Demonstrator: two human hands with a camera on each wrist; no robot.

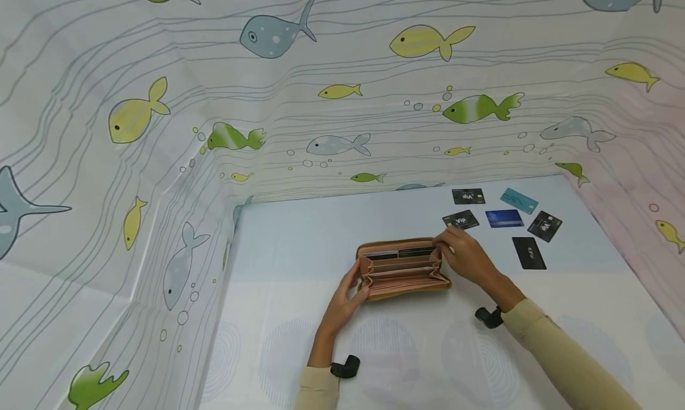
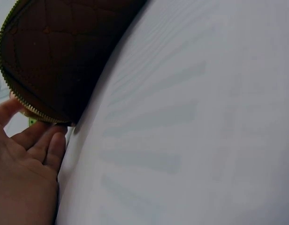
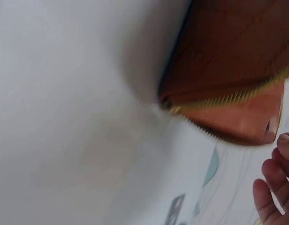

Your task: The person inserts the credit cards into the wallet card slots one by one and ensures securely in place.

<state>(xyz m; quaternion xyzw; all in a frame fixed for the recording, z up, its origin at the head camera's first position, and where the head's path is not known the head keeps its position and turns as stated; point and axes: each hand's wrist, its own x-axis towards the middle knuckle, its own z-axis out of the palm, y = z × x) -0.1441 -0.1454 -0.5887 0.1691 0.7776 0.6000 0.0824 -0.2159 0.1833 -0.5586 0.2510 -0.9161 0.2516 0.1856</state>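
A brown zip-around wallet [image 1: 412, 292] stands unzipped on the table, its pink pleated compartments facing up. Along its back inner wall, dark card edges [image 1: 417, 252] show in the slots. My left hand [image 1: 340, 308] grips the wallet's left end, thumb at the near corner and fingers along the side. In the left wrist view, the fingers lie by the gold zipper [image 2: 32, 107] below the quilted cover [image 2: 55, 51]. My right hand [image 1: 468, 258] pinches the far right corner. The right wrist view shows its thumb [image 3: 286, 145] right at the wallet's edge, other fingers curled.
Several cards lie right of the wallet: black Vip cards [image 1: 468, 196], a blue card [image 1: 505, 218], a teal card [image 1: 519, 201] and a plain-looking black card [image 1: 529, 253]. A fish-patterned sheet [image 1: 289, 113] rises behind and beside the white table [image 1: 289, 243].
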